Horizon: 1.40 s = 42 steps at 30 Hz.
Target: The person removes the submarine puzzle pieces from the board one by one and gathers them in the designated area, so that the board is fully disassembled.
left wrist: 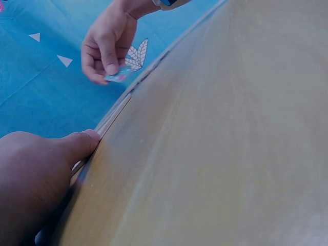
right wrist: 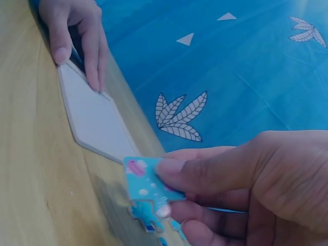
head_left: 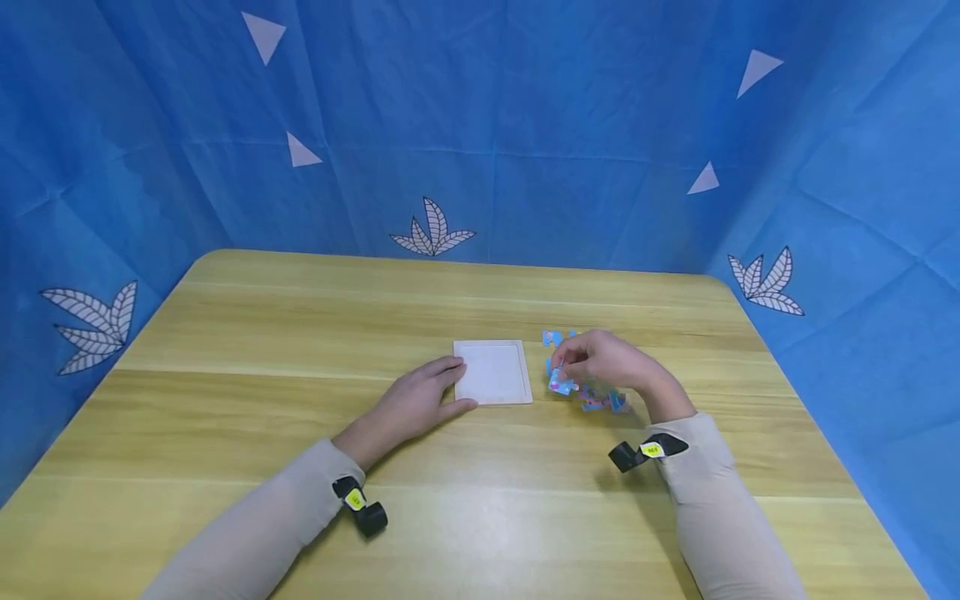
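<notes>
A square white tray (head_left: 492,372) with a raised rim lies on the table. My left hand (head_left: 417,402) holds its left side, with the thumb at the near corner and the fingers farther back along the edge. To the right of the tray, my right hand (head_left: 611,367) pinches a light blue jigsaw piece (right wrist: 146,179) with pink and white marks between thumb and fingers, raised off the table. Several loose jigsaw pieces (head_left: 592,402) lie under and around the right hand, some partly hidden by it. Another blue piece (head_left: 552,337) lies just behind that hand.
The wood-grain table (head_left: 480,500) has rounded far corners. A blue cloth (head_left: 495,100) with white triangles and leaf prints hangs behind it and along both sides. Each sleeve carries a black strap with a small camera (head_left: 371,518).
</notes>
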### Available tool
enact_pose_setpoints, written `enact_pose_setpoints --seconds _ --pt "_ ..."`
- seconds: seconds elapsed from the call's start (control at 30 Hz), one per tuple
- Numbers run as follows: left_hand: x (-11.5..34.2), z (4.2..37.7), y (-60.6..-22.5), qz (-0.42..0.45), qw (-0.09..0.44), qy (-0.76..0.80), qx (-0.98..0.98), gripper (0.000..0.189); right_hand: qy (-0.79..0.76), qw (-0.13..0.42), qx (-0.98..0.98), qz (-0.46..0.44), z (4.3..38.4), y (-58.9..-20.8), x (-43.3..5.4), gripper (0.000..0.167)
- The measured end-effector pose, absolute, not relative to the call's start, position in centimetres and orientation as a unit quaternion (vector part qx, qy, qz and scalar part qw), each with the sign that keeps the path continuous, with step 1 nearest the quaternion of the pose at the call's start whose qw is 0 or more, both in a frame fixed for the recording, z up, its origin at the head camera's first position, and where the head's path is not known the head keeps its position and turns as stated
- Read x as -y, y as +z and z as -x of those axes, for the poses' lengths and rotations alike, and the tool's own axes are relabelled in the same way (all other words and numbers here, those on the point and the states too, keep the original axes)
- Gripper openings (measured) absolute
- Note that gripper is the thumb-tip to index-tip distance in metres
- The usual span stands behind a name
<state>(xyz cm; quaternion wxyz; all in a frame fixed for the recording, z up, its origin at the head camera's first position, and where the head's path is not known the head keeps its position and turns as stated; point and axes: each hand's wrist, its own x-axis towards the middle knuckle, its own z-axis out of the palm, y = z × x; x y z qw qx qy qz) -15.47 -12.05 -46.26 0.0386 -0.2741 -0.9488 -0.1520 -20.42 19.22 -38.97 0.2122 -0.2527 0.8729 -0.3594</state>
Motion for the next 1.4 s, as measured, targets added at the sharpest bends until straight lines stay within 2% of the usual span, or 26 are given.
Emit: enact_pose_setpoints --seconds 0.3,0.5,0.73,1.0,1.4 --pt "12.1 15.2 -46.4 0.271 0.052 -0.157 0.948 0.071 -0.348 0.253 -0.863 0.265 20.6 -39.8 -18.7 0.009" --pt "12.0 15.5 -46.3 0.274 0.061 -0.150 0.948 0.072 -0.331 0.257 -0.870 0.260 20.6 -39.9 -18.5 0.008" --pt "11.8 15.2 -46.3 0.270 0.041 -0.155 0.949 0.072 -0.316 0.267 -0.877 0.244 20.1 -40.0 -18.4 0.009" --pt "12.1 15.2 -45.9 0.276 0.059 -0.148 0.948 0.070 -0.291 0.256 -0.890 0.239 20.1 -39.8 -18.1 0.011" --pt "12.3 14.8 -46.2 0.275 0.046 -0.154 0.948 0.071 -0.264 0.249 -0.900 0.240 19.5 -39.4 -18.2 0.013"
